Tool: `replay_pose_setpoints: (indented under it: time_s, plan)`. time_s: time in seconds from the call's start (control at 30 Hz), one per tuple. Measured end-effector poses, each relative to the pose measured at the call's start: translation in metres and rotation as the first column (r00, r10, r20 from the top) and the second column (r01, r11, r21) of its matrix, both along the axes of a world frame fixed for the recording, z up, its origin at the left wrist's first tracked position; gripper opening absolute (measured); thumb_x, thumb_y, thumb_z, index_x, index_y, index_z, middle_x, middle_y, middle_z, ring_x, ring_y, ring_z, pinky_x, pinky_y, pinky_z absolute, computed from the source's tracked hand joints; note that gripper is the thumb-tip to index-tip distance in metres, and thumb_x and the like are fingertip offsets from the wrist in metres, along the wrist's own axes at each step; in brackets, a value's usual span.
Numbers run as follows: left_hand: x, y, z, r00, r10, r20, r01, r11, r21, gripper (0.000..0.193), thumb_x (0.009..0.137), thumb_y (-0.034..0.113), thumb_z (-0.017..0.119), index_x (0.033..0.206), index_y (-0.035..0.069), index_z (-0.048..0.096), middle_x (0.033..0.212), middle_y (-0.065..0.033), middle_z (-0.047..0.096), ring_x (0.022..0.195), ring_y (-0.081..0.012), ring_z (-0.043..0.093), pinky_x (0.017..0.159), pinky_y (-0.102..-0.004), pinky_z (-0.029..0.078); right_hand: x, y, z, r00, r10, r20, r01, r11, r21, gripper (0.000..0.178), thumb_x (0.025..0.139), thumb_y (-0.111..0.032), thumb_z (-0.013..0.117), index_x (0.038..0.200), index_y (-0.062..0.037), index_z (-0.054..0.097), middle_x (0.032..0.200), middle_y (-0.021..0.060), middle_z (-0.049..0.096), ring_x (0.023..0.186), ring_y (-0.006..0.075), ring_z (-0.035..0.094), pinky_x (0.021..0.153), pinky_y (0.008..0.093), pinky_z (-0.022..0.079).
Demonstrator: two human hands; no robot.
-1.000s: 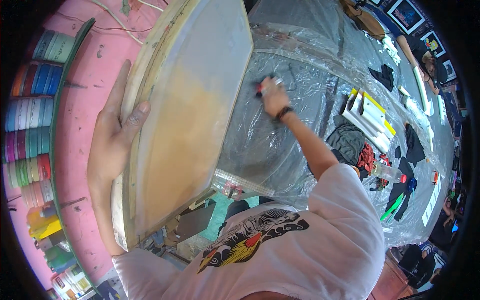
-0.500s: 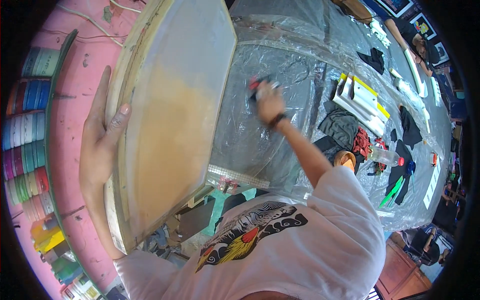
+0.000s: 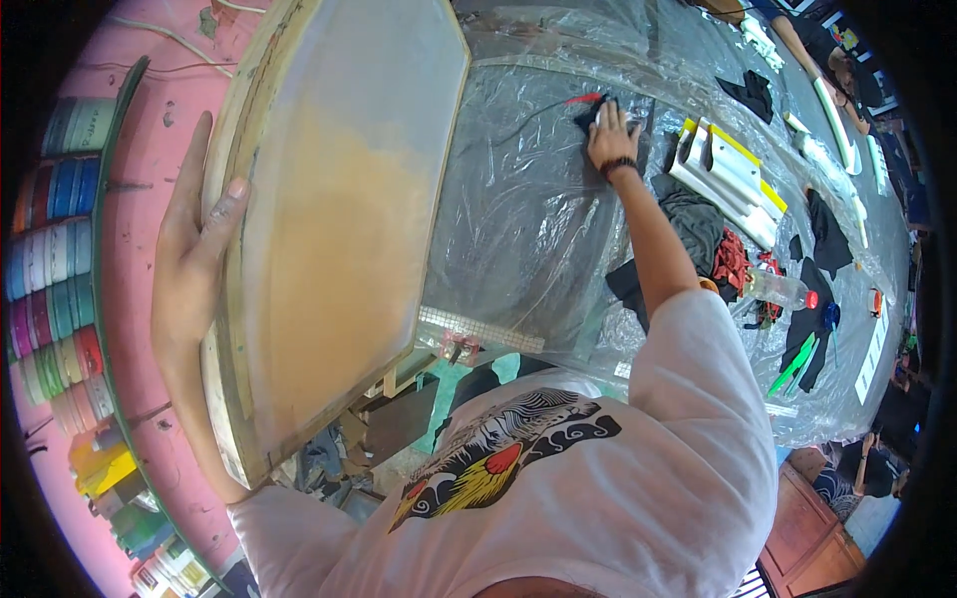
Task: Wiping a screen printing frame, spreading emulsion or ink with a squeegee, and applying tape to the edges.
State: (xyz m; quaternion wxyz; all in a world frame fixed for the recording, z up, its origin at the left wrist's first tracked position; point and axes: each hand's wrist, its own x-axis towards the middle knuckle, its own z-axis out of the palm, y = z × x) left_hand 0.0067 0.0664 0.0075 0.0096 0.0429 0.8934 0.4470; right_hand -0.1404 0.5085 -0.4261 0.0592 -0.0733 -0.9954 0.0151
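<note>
My left hand (image 3: 194, 239) grips the wooden side of a screen printing frame (image 3: 329, 269), with the thumb over its edge and the fingers along the outer face. The frame stands tilted up, its pale mesh stained orange-tan across the middle and lower part. Over on the plastic-covered table (image 3: 518, 219), my right hand (image 3: 610, 145) presses down on a black cloth (image 3: 590, 118) with a red strip at its left. The cloth is bunched under the fingers and partly hidden by them. A thin dark streak shows on the plastic to its left.
Right of my right arm lie white squeegees (image 3: 723, 184) with yellow edges, dark and red rags (image 3: 731, 261), a clear bottle (image 3: 778, 289) with a red cap, and a green cutter (image 3: 795, 364). Shelved ink tubs (image 3: 65, 249) line the pink wall at left. Another person's arm (image 3: 795, 45) rests far right.
My right hand has slid the black cloth across the plastic, away and to the right. My left hand still holds the frame, which has barely shifted.
</note>
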Motion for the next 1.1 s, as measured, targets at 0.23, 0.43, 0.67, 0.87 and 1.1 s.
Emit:
replay_pose_setpoints:
  time_s: [0.23,0.43,0.67,0.87,1.1]
  plan:
    - [0.007,-0.011,0.000,0.999,0.021,-0.044,-0.026,0.992,-0.122,0.070,0.100,0.023,0.058,0.156,-0.003,0.024,0.151,-0.0240,0.042,0.139,-0.0248,0.042,0.115,-0.0334,0.030,0.118,-0.182,0.020,0.799,0.598,0.065,-0.601,0.798,0.039,0.055,0.096,-0.021,0.042,0.148,-0.0024,0.041,0.157,0.0158,0.038,0.145,0.0334,0.034,0.117,0.0585,0.023]
    - [0.006,-0.012,0.000,0.999,0.022,-0.044,-0.027,0.994,-0.110,0.071,0.099,0.025,0.058,0.155,-0.004,0.026,0.151,-0.0248,0.042,0.138,-0.0248,0.043,0.115,-0.0331,0.030,0.275,-0.183,0.024,0.489,0.871,0.033,-0.819,0.472,-0.325,0.059,0.094,-0.023,0.047,0.151,-0.0064,0.039,0.159,0.0097,0.037,0.147,0.0248,0.034,0.118,0.0597,0.020]
    - [0.004,-0.002,-0.001,0.998,0.013,-0.069,-0.018,0.998,-0.061,0.072,0.099,0.029,0.057,0.153,-0.007,0.028,0.151,-0.0247,0.043,0.139,-0.0252,0.043,0.115,-0.0319,0.030,0.137,-0.088,0.015,0.964,0.265,0.011,-0.266,0.963,0.035,0.054,0.097,-0.023,0.044,0.148,-0.0045,0.042,0.158,0.0121,0.038,0.147,0.0269,0.034,0.115,0.0613,0.022]
    - [-0.004,-0.021,-0.014,0.996,-0.037,-0.084,0.031,0.997,-0.072,0.075,0.096,0.030,0.059,0.152,-0.009,0.029,0.152,-0.0245,0.041,0.140,-0.0235,0.042,0.115,-0.0302,0.029,0.293,-0.201,0.015,0.614,0.788,-0.038,-0.756,0.573,-0.317,0.056,0.096,-0.026,0.048,0.149,-0.0079,0.043,0.157,0.0104,0.040,0.146,0.0273,0.035,0.117,0.0574,0.023]
    - [-0.013,-0.036,-0.019,0.980,-0.095,-0.173,0.057,0.975,-0.213,0.072,0.097,0.035,0.058,0.154,-0.001,0.032,0.156,-0.0218,0.038,0.144,-0.0244,0.036,0.117,-0.0305,0.024,0.236,-0.061,0.020,0.980,0.200,0.004,-0.200,0.980,0.008,0.054,0.097,-0.026,0.046,0.148,-0.0071,0.043,0.157,0.0099,0.040,0.145,0.0271,0.036,0.114,0.0647,0.022]
